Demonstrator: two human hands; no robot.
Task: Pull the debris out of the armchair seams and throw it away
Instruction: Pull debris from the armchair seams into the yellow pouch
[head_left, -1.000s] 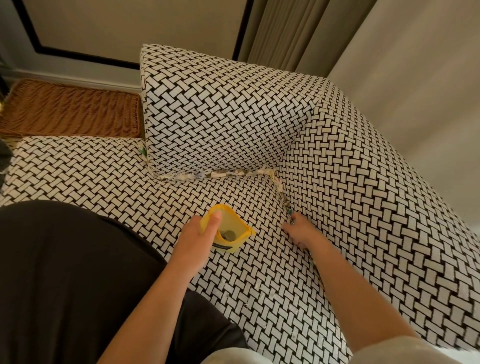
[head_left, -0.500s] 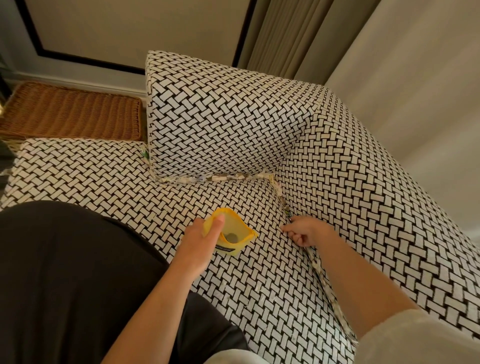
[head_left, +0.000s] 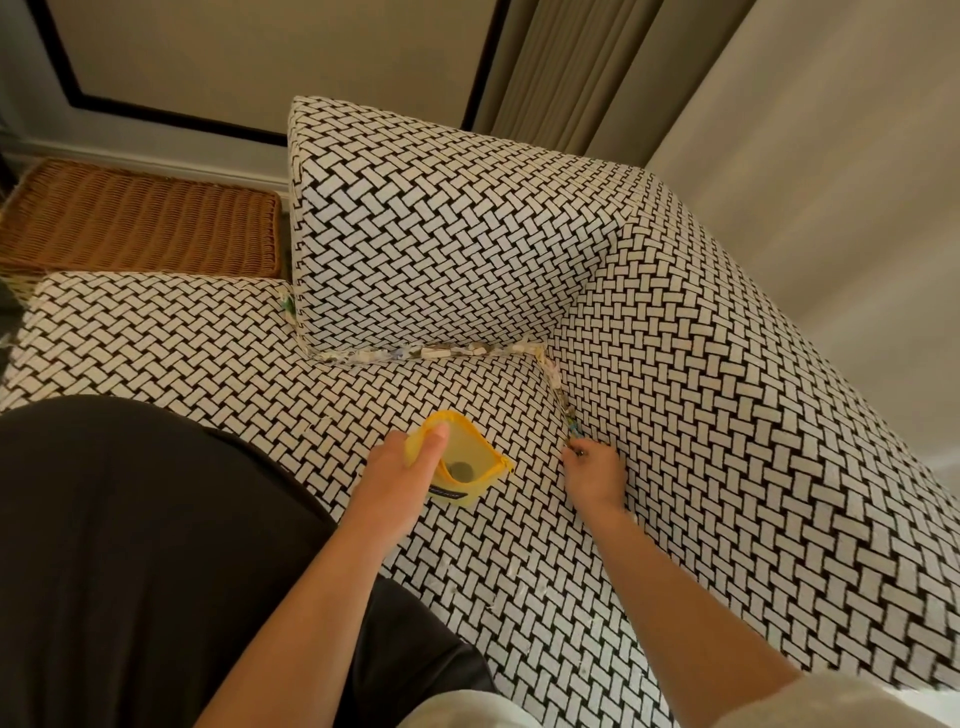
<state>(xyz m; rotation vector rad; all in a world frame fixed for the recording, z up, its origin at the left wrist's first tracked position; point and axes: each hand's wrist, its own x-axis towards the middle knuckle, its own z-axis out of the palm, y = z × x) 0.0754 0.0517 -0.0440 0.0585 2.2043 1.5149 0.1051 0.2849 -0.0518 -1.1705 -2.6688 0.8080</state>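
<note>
Brown woven basket (head_left: 140, 223) on the floor, left of the armchair (head_left: 467, 234) and behind its seat edge. The person's dark clothing (head_left: 130, 545) covers the front left of the armchair seat. The armchair has black-and-white basketweave fabric and is seen from above.

Left hand (head_left: 395, 473) is over the middle of the armchair seat. Its grip is closed round a yellow pouch (head_left: 467, 462), thumb over the rim, mouth held open and facing up. One small dark round thing lies inside; can't tell what.

Debris (head_left: 431, 353) is pale paper-like scraps with a few green and blue bits. It is packed along the armchair's back seam where the seat meets the upright block. It then turns the inner corner and runs down the right side seam. A little more sticks out at the left end of the block.

Right hand (head_left: 592, 475) is at the armchair's right side seam, fingers curled, grip pinching the lowest bit of debris there. Pale specks are scattered on the front of the armchair seat.

Beige curtain (head_left: 561, 67) behind the armchair, plain wall (head_left: 831, 182) to its right.
</note>
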